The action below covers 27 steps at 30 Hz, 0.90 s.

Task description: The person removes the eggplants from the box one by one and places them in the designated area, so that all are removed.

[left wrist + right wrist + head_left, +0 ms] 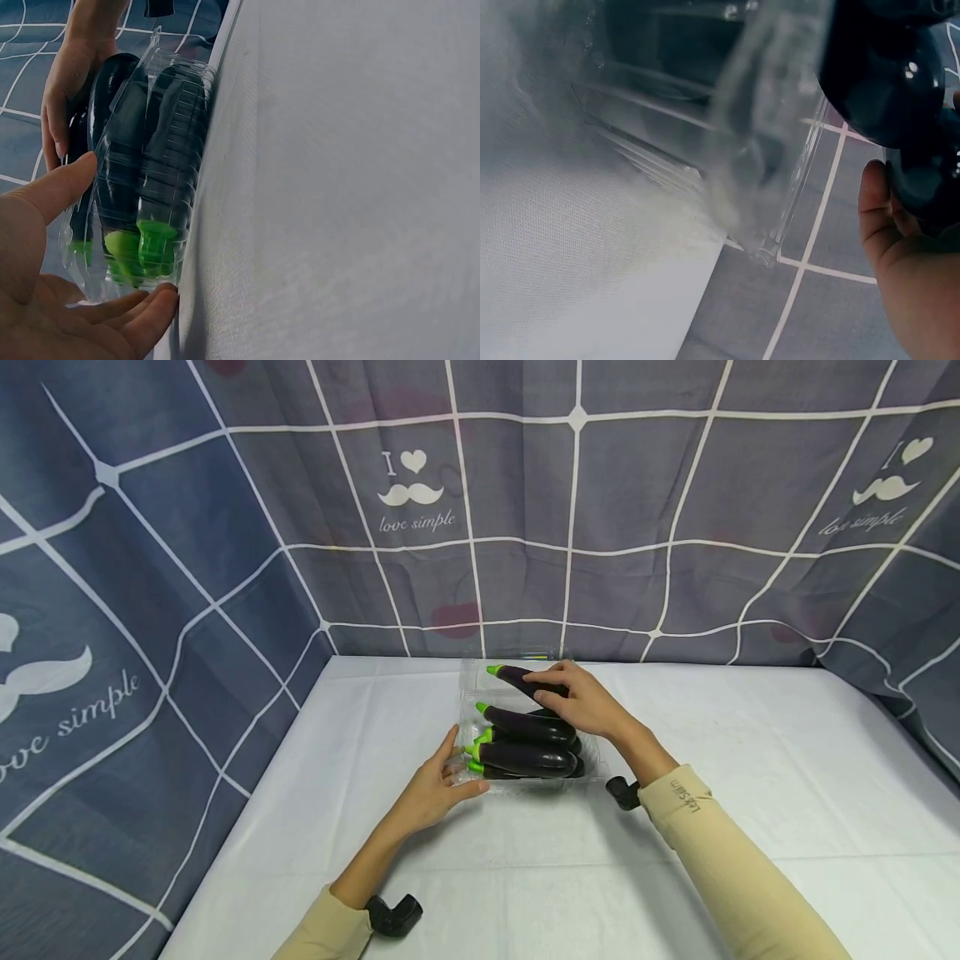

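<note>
My right hand [577,697] grips a dark purple eggplant [512,675] with a green stem end, at the far side of the pile. Several more glossy eggplants [528,758] lie stacked in a clear plastic container [474,681], green ends pointing left. At the container's near left corner is my left hand [435,789], thumb and fingers spread and fairly straight against it. The left wrist view shows the thumb by the container's rim and the fingertips low at its end. In the right wrist view, the right fingers [876,199] touch an eggplant's rounded end.
Beneath everything is a table with a white cloth [525,893]. A dark grey curtain [517,585] with white grid lines hangs right behind the table, close to the container. Another curtain side [150,610] borders the left. Black wrist mounts [393,917] sit on both sleeves.
</note>
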{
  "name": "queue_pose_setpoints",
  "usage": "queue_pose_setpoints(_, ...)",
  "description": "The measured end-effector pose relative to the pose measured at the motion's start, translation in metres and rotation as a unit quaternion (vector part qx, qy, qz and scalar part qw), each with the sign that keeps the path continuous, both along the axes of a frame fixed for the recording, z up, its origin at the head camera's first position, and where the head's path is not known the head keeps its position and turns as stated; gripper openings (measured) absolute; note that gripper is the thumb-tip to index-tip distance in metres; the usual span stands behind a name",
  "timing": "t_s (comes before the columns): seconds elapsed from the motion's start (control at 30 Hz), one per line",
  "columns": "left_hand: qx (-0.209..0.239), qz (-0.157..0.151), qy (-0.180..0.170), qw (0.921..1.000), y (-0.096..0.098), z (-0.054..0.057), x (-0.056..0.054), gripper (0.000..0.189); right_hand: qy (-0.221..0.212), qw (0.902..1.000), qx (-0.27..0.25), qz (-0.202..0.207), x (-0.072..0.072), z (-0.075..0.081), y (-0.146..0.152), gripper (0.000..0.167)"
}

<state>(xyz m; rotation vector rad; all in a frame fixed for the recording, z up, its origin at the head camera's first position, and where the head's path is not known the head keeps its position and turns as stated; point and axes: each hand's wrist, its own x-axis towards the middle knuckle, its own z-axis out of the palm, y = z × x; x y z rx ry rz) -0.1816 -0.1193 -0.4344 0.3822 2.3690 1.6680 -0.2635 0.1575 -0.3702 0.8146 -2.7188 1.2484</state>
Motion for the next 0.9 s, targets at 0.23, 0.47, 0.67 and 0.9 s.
queue_pose_setpoints(0.23, 0.001, -0.001, -0.005, 1.0000, 0.000, -0.001, -0.001, 0.101, -0.012, 0.9998, -0.003, -0.013, 0.000, 0.000, 0.002, 0.042)
queue_pose_setpoints(0.47, 0.001, -0.003, -0.002, 1.0000, 0.000, -0.001, -0.001, 0.101, -0.015, 0.9997, -0.010, -0.016, 0.001, -0.001, 0.004, 0.046)
queue_pose_setpoints(0.67, 0.003, -0.003, -0.002, 1.0000, 0.000, -0.001, -0.001, 0.101, -0.005, 0.9996, -0.027, -0.011, 0.001, -0.003, 0.006, 0.043)
queue_pose_setpoints(0.9, 0.003, -0.003, 0.000, 1.0000, 0.000, -0.003, -0.002, 0.100, 0.023, 0.9992, -0.030, 0.009, 0.002, -0.005, 0.011, 0.043)
